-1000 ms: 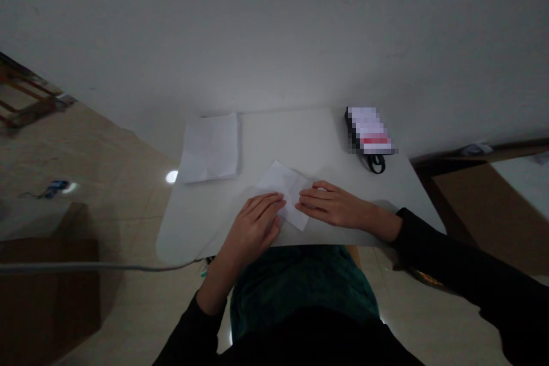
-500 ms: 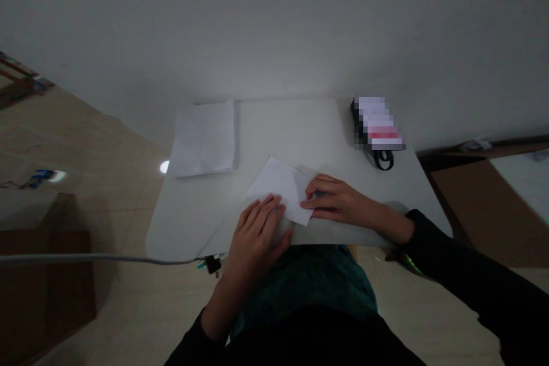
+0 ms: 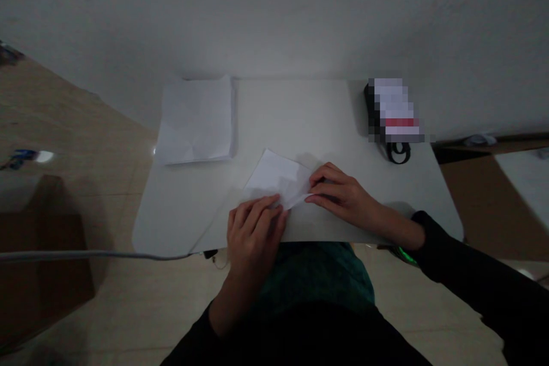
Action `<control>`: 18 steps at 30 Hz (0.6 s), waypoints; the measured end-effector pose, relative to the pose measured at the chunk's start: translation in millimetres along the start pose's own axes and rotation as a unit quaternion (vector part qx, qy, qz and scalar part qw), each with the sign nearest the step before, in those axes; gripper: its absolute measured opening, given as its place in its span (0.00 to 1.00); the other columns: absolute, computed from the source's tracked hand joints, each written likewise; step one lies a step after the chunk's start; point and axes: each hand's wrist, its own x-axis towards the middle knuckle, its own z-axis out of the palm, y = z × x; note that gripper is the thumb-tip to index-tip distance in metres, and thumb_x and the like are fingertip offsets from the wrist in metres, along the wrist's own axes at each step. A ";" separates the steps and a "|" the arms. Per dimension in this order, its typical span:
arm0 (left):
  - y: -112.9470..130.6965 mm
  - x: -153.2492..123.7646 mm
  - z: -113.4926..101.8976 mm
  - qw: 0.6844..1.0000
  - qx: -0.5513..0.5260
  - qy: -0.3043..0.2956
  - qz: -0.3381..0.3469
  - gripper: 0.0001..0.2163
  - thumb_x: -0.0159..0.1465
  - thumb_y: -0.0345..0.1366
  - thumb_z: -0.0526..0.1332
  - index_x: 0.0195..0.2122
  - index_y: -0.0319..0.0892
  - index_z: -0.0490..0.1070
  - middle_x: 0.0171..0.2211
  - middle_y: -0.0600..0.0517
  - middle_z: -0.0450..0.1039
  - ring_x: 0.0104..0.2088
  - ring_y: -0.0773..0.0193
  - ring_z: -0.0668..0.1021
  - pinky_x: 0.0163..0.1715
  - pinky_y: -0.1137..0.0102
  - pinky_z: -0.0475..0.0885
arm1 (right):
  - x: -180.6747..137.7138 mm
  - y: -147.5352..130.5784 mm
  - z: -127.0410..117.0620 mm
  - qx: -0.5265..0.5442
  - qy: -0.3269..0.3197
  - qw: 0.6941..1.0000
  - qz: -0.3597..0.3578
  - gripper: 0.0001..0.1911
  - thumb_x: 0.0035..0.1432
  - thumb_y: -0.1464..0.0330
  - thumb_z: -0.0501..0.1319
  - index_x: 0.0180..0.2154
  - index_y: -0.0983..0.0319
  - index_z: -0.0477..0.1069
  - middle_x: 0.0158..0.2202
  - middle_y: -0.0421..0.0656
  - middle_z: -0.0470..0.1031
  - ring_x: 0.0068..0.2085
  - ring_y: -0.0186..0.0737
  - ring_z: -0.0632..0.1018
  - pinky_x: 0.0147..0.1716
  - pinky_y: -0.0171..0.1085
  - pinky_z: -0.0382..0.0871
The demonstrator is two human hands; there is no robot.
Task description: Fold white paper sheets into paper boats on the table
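lying just below the frame's centre, the white paper sheet extends up and left from the right hand, whose thumb and fingers pinch its right edge; the left hand touches its lower edge, any pinch unclear.

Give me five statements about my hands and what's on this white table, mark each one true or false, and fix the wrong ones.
1. The right hand has a grip on an edge of the white sheet. True.

2. The left hand is resting on the paper stack. False: it touches the white sheet, apart from the stack.

3. The paper stack lies to the left of the white sheet. True.

4. The black-sided item with the strap loop sits between the two hands. False: it is at the far right of the table, its top blurred out.

5. Both sleeves are dark. True.
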 end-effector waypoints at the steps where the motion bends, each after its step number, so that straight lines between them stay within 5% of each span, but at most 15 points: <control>1: 1.0 1.9 1.4 1.000 -0.001 0.005 -0.015 0.03 0.67 0.32 0.67 0.37 0.44 0.74 0.45 0.52 0.84 0.43 0.57 0.79 0.43 0.61 0.70 | 0.3 -0.2 0.9 0.000 0.010 1.000 0.014 0.06 0.67 0.68 0.64 0.35 0.61 0.75 0.38 0.44 0.73 0.42 0.39 0.73 0.41 0.40 0.72; 9: 2.9 12.8 3.9 0.996 -0.032 0.006 -0.085 0.07 0.66 0.33 0.68 0.31 0.45 0.74 0.39 0.54 0.84 0.40 0.59 0.78 0.42 0.61 0.69 | 3.0 -3.2 9.7 -0.033 0.050 0.993 0.101 0.09 0.66 0.66 0.65 0.32 0.60 0.75 0.35 0.43 0.69 0.40 0.40 0.71 0.38 0.40 0.68; 18: 0.8 13.0 5.5 0.995 -0.027 -0.007 -0.097 0.00 0.68 0.34 0.66 0.39 0.46 0.77 0.40 0.53 0.83 0.42 0.58 0.78 0.43 0.60 0.69 | 10.7 -8.8 17.9 -0.071 0.064 0.980 0.174 0.15 0.66 0.63 0.66 0.26 0.60 0.73 0.34 0.43 0.72 0.40 0.43 0.70 0.42 0.45 0.65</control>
